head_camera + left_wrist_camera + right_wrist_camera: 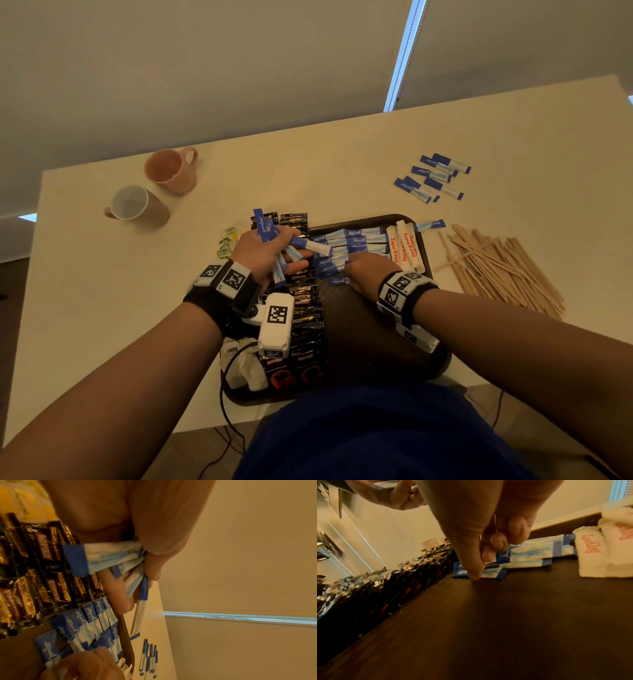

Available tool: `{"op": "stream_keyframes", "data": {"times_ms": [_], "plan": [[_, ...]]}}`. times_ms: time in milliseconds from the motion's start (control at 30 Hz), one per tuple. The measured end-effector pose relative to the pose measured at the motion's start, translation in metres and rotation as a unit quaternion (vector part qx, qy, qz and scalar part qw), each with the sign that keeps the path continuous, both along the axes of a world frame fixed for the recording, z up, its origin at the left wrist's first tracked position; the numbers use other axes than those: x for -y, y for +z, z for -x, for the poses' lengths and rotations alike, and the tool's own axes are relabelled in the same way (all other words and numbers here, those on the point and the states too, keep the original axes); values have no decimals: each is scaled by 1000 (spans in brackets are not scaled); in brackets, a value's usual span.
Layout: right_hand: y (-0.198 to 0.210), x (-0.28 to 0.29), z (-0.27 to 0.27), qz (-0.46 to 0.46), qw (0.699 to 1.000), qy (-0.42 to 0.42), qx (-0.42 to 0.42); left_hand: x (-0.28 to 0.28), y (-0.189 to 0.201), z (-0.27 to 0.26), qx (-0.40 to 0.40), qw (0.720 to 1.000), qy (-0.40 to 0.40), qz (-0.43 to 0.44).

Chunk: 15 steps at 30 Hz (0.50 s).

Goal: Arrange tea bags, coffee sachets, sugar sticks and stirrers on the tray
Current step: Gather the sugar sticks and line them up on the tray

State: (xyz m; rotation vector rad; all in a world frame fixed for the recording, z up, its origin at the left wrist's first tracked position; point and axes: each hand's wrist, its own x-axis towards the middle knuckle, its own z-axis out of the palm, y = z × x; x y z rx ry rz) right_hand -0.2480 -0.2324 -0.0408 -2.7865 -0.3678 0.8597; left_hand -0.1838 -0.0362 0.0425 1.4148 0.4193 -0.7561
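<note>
Blue-and-white paper sugar sticks (346,246) are mid-layout on the dark brown tray (419,240): left hand (270,251) clutches a spare bunch, right hand (364,270) pinches one stick onto the row; next, prob. feed another across w/ ends aligned.

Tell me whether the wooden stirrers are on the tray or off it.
Off it. The wooden stirrers lie in a loose heap on the table, to the right of the tray, apart from its rim.

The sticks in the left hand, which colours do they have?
Blue ends with white and light-blue middles, clearest on the sticks in the left wrist view.
</note>
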Motion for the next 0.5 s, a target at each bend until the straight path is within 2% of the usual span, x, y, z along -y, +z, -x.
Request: {"op": "stream_keyframes", "data": {"times_ms": [167, 300, 367, 433, 500], "plan": [[3, 3, -3, -13, 1000, -17, 12, -1, -3, 0, -7, 1000, 1, 12], [19, 10, -4, -76, 995, -65, 24, -1, -5, 1, -13, 1000, 9, 21], [32, 10, -9, -149, 980, -124, 55, 1, -6, 1, -11, 1000, 12, 22], [46, 6, -17, -225, 950, -192, 98, 3, -6, 1, -10, 999, 14, 29], [60, 0, -24, -275, 924, -243, 106, 6, -6, 2, -10, 999, 13, 42]]}}
